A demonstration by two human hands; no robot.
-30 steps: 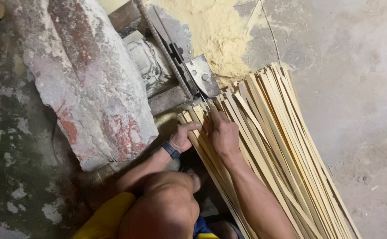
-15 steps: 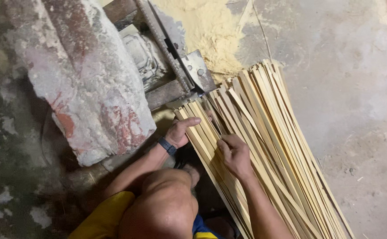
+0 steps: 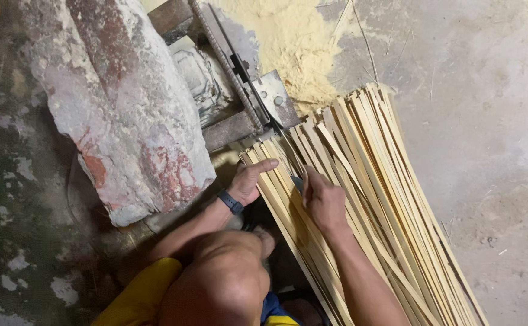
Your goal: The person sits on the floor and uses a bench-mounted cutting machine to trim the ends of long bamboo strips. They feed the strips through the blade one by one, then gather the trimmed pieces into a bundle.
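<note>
Bamboo strips [image 3: 373, 181] are spread in a long pale fan across the concrete floor [image 3: 487, 121], their near ends beside a metal splitting tool [image 3: 264, 102]. The right hand [image 3: 323, 199] is laid flat on the strips, fingers together; the left hand [image 3: 249, 179] rests open on their edge — index finger extended. Sawdust [image 3: 294, 42] is heaped beyond, a weathered stone slab [image 3: 125, 102] alongside.
</note>
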